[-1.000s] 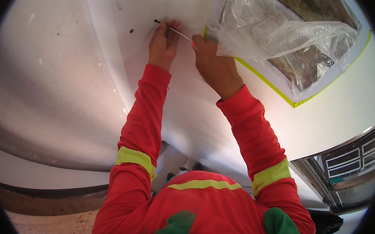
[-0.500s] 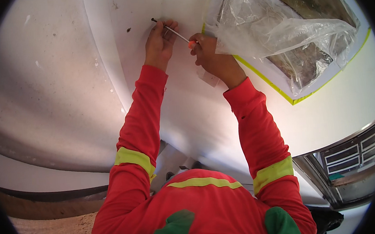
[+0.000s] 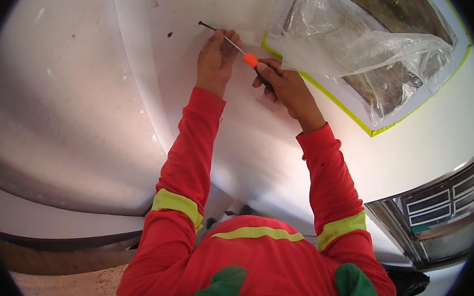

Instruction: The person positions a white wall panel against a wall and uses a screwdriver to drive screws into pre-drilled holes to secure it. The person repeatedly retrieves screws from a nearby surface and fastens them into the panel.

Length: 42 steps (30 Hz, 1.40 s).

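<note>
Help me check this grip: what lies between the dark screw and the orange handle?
The head view shows the metal shaft and fingers of the left hand.

Crumpled plastic sheet (image 3: 345,47), wooden board (image 3: 65,289)

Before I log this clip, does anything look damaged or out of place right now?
Two things: a dark spot, perhaps a hole, mars the pale surface left of the dark screw; and the clear plastic sheet lies bunched across the yellow-edged panel rather than flat. Nothing looks spilled.

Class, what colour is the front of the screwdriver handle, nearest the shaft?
The front of the screwdriver handle is bright orange, clearest in the head view.
</note>
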### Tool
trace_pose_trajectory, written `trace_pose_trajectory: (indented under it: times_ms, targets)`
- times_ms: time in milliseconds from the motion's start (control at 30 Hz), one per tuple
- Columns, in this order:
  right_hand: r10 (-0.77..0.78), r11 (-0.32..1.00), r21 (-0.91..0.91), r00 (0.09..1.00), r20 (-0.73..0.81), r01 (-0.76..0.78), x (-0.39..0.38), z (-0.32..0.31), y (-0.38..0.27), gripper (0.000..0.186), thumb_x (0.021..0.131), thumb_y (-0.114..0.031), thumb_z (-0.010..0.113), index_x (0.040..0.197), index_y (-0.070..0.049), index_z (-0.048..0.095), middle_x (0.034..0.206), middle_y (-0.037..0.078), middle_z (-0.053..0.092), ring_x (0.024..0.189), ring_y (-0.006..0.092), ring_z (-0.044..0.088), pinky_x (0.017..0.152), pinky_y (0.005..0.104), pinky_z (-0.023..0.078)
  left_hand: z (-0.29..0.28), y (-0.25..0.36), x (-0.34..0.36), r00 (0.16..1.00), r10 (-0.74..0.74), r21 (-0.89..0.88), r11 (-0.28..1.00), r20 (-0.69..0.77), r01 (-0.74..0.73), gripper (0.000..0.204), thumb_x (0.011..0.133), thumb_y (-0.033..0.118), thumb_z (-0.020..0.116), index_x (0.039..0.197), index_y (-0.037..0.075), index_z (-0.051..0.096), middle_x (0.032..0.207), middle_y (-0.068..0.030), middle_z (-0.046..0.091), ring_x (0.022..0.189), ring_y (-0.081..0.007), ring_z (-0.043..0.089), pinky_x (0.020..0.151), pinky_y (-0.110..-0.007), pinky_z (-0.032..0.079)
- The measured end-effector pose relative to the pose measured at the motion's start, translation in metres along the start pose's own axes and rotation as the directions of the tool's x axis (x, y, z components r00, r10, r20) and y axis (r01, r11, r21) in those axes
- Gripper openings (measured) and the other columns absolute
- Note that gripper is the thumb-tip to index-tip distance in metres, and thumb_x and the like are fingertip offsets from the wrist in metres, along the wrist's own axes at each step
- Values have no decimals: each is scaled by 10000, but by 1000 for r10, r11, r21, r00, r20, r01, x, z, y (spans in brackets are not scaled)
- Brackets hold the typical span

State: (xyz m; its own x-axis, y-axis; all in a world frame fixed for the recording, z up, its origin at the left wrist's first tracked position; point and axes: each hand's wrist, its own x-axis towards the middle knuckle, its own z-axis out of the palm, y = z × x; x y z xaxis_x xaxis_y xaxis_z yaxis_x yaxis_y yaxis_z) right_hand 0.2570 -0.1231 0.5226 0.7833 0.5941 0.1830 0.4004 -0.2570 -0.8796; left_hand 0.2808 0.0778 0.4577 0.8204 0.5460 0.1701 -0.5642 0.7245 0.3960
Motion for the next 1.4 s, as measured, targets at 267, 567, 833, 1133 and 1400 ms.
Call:
trace_pose_trajectory:
  times_ms: [267,567,833,1133,1400]
  targets:
    - [-679,545,-732,727,-99,409,-5,10,4,398,967,-295,737,1309,-93,703,894,75,687,771,201,649,681,347,535,-9,6,-5,999,9,59,998,43,-12,241,1075,220,610,1243,48,593,1195,-104,687,1118,-257,665,951,-408,568]
    - [-714,477,-784,695,-83,397,-5,10,6,362,964,-200,749,1292,-56,694,936,95,696,789,196,653,688,352,523,1,2,-10,998,-25,58,998,49,22,281,1077,226,605,1295,49,597,1205,-87,695,1089,-235,669,929,-395,563]
    - [-415,907,-155,891,-183,391,-5,4,6,340,940,-116,734,1274,-72,690,1016,175,715,838,351,681,750,380,540,4,1,-8,999,19,78,997,48,-23,307,1073,258,618,1293,46,594,1196,-93,688,1061,-238,672,919,-398,568]
    - [-673,604,-626,736,-69,494,-13,9,7,343,958,-120,708,1298,-90,677,939,168,708,791,340,678,726,397,541,-3,-3,-14,997,-1,108,994,76,-7,288,1055,268,655,1231,42,629,1076,-68,699,963,-214,695,842,-353,595]
    - [-625,657,-617,771,-123,433,-10,8,11,295,985,-166,698,1264,-70,695,850,137,675,620,273,592,627,370,510,-1,-2,-22,995,-17,92,996,97,8,276,1045,242,671,1228,38,641,1052,-60,694,959,-203,696,842,-347,594]
